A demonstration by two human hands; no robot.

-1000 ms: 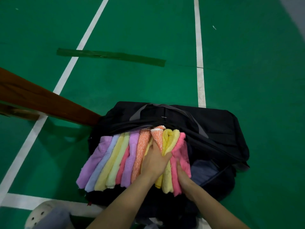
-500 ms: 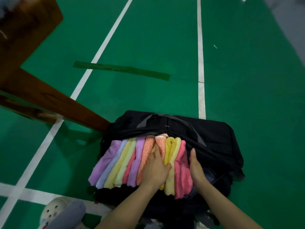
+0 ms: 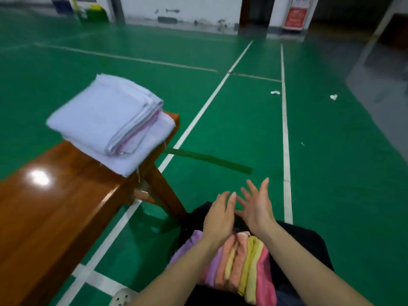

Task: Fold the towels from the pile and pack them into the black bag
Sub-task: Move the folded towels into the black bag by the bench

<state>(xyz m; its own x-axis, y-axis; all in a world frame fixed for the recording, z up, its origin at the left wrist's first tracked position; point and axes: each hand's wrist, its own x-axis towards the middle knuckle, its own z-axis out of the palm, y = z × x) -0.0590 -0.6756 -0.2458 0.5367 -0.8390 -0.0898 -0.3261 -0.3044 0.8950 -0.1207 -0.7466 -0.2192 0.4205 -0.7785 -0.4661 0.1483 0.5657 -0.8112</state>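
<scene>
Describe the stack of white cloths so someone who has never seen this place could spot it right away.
Start at the glossy brown wooden bench on the left of the green court floor. At its far end lies the stack of white cloths, folded flat, with a pink stripe along one edge. Unlike the coloured towels lined up in the black bag, it is pale and up off the floor.
</scene>
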